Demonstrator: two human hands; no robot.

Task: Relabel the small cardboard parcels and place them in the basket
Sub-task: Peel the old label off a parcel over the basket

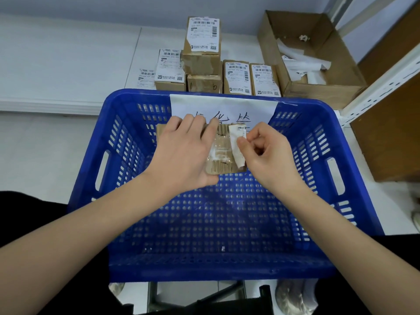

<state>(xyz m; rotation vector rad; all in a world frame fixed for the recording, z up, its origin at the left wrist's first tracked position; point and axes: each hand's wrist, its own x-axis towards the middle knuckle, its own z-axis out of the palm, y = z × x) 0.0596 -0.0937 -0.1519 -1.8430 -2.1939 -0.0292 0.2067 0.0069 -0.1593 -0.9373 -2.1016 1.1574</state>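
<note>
left hand point(181, 153) clamps the small parcel point(223, 155) over the blue basket point(341, 137), right hand point(266, 151) at its three o'clock pinching the half-peeled label point(237, 144); more parcels point(236, 76) at twelve.

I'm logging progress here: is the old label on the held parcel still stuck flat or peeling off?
Peeling off. The right hand pinches the curled white label, lifted off the parcel.

Left hand point(181, 153) flat — right hand point(263, 153) pinching
</note>
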